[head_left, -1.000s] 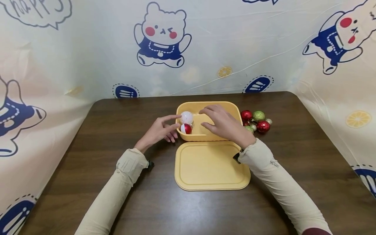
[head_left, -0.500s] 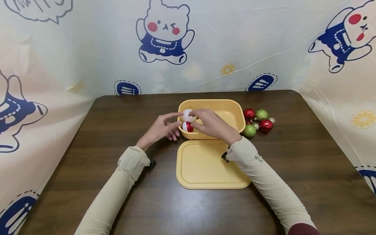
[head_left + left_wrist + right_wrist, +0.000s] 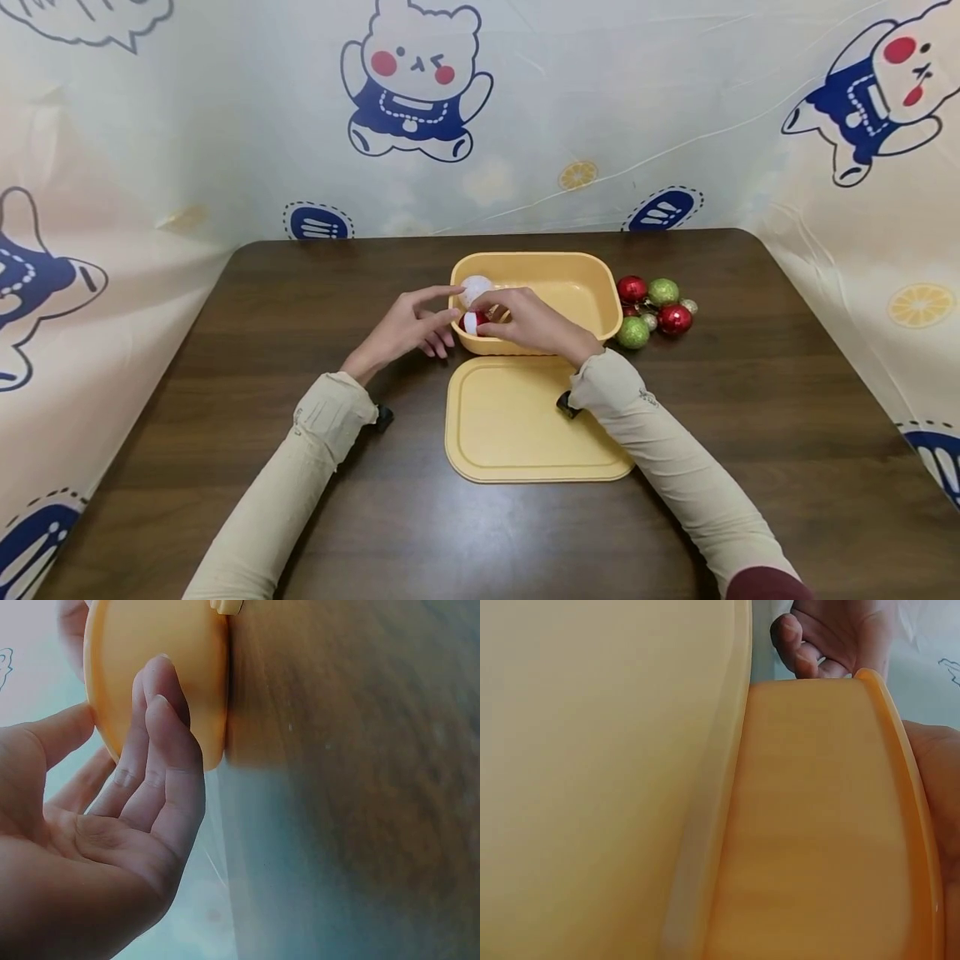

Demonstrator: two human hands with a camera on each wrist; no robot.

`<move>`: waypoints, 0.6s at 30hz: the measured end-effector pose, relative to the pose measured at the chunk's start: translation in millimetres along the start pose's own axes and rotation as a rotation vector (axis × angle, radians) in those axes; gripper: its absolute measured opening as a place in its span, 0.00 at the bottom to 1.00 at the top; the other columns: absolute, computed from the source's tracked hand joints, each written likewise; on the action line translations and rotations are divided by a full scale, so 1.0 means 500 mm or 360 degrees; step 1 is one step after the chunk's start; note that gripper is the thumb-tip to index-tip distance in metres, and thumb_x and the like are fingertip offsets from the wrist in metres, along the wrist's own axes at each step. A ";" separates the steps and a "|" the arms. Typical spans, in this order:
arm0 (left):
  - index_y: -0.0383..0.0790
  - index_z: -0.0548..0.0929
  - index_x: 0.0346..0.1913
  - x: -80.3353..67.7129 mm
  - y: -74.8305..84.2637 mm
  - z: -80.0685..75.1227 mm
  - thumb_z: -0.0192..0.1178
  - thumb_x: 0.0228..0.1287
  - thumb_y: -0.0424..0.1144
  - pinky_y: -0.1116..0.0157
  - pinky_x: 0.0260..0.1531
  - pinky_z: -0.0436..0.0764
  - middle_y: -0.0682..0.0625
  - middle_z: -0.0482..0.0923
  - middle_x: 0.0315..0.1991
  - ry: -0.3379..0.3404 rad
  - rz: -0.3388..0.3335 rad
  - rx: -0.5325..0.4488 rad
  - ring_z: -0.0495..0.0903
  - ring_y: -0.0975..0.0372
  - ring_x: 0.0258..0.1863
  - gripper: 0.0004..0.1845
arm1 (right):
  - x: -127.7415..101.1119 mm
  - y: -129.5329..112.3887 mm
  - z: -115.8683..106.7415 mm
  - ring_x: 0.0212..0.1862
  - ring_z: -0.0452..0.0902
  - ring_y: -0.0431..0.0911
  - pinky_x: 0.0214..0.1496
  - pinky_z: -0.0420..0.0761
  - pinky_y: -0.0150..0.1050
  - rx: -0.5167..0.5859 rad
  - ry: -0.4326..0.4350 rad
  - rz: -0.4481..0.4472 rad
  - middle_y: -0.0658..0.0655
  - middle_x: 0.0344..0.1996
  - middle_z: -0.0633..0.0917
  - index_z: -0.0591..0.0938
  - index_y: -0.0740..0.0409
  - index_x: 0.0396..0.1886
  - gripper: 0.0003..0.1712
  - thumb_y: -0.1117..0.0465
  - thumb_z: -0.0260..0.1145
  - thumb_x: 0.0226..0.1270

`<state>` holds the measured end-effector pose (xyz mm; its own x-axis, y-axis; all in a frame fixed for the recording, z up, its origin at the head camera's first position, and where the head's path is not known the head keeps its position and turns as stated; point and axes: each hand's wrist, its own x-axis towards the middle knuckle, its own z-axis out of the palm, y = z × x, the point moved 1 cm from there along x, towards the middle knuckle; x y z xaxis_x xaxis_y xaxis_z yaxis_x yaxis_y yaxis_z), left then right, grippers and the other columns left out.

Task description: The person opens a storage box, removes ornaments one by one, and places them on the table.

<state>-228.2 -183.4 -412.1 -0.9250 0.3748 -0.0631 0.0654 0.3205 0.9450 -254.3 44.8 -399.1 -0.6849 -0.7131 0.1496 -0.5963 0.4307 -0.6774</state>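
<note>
Your right hand [image 3: 534, 323] pinches the red-and-white bauble [image 3: 472, 321] inside the yellow box [image 3: 577, 267] — set it down gently beside the white bauble [image 3: 475, 290] just beyond your fingertips, while your left hand's [image 3: 408, 329] straight fingers steady the wall.

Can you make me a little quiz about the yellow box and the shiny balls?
1. True or false: the yellow lid is closed on top of the yellow box.
2. Which hand reaches inside the box at the red-and-white ball? A) left hand B) right hand C) neither
3. Fill in: the pile of red and green balls lies on the table outside the box, on the person's ____ side.

Key:
1. False. The lid lies flat on the table in front of the open box.
2. B. The right hand is on it, while the left hand rests against the box's outer wall.
3. right
</note>
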 end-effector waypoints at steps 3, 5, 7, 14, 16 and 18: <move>0.51 0.73 0.70 0.000 -0.001 0.000 0.61 0.71 0.48 0.53 0.23 0.86 0.36 0.84 0.28 0.0003 0.0002 -0.0001 0.84 0.44 0.22 0.26 | 0.000 0.002 0.000 0.41 0.83 0.44 0.45 0.82 0.37 0.0012 -0.0030 0.0029 0.49 0.45 0.86 0.85 0.54 0.52 0.14 0.62 0.69 0.68; 0.51 0.73 0.70 0.000 -0.002 0.001 0.61 0.71 0.47 0.54 0.23 0.86 0.36 0.84 0.28 0.0001 -0.0003 0.0000 0.84 0.44 0.22 0.26 | 0.000 0.004 0.000 0.40 0.83 0.44 0.44 0.83 0.37 0.0008 -0.0053 0.0050 0.49 0.45 0.86 0.85 0.54 0.54 0.15 0.61 0.69 0.68; 0.51 0.73 0.70 0.000 -0.004 0.001 0.61 0.72 0.47 0.54 0.23 0.86 0.36 0.85 0.28 0.0002 -0.0010 0.0003 0.84 0.45 0.22 0.26 | 0.000 0.006 0.001 0.40 0.84 0.44 0.44 0.83 0.37 -0.0005 -0.0074 0.0072 0.49 0.46 0.85 0.84 0.55 0.57 0.17 0.59 0.68 0.69; 0.51 0.73 0.70 -0.001 -0.001 0.000 0.60 0.72 0.46 0.55 0.24 0.86 0.34 0.84 0.29 -0.0013 -0.0011 -0.0017 0.84 0.43 0.23 0.25 | -0.002 0.004 0.000 0.43 0.83 0.45 0.47 0.82 0.39 -0.0074 -0.0080 0.0107 0.52 0.46 0.84 0.82 0.56 0.58 0.19 0.57 0.68 0.70; 0.50 0.72 0.70 -0.001 0.002 0.000 0.60 0.73 0.46 0.55 0.24 0.86 0.33 0.84 0.29 -0.0020 -0.0009 -0.0019 0.84 0.43 0.23 0.25 | -0.002 0.004 -0.001 0.43 0.83 0.45 0.47 0.81 0.39 -0.0067 -0.0073 0.0109 0.52 0.45 0.84 0.83 0.56 0.56 0.18 0.57 0.68 0.70; 0.50 0.72 0.70 -0.001 0.004 -0.001 0.60 0.73 0.46 0.55 0.24 0.86 0.32 0.84 0.29 -0.0025 -0.0009 -0.0017 0.84 0.42 0.24 0.26 | -0.003 0.004 -0.002 0.43 0.82 0.45 0.47 0.81 0.39 -0.0067 -0.0061 0.0114 0.52 0.44 0.84 0.83 0.56 0.55 0.17 0.57 0.68 0.70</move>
<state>-227.9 -183.2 -410.3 -0.9194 0.3864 -0.0732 0.0562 0.3133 0.9480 -254.9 47.2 -399.6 -0.7103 -0.7000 0.0739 -0.5643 0.5036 -0.6542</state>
